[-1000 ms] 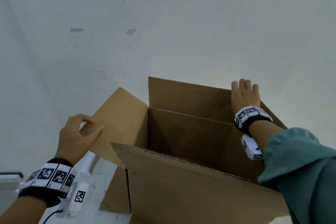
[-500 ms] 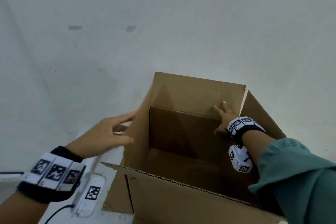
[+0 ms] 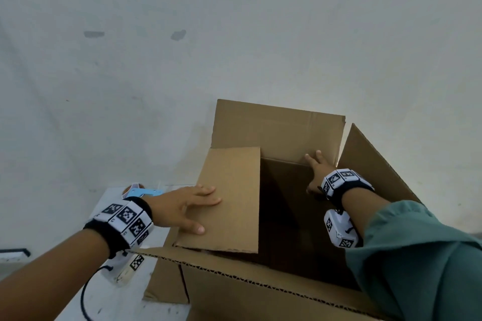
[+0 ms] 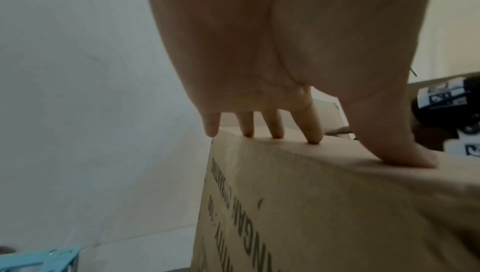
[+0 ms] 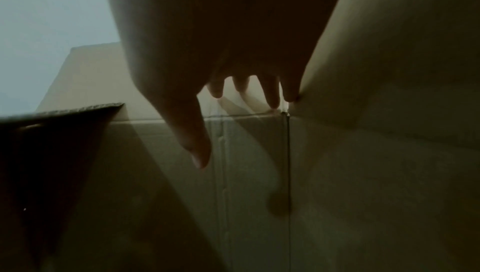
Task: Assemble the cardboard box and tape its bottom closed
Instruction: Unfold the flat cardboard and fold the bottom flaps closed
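The cardboard box (image 3: 273, 292) stands open-end up on the tabletop (image 3: 114, 302). The left hand (image 3: 180, 207) presses flat-fingered on the left flap (image 3: 229, 198), folded inward. The right hand (image 3: 317, 172), fingers straight, holding nothing, touches the far flap (image 3: 276, 130), nearest the upright right flap (image 3: 370, 164).

Head view: even, diffuse light, sharp, with wide-angle bending at the edges. Inside the cardboard box (image 3: 284, 206) deep shadow falls. Right wrist view: dim, grainy. Left wrist view: the left hand (image 4: 249, 55) soft, out of focus.
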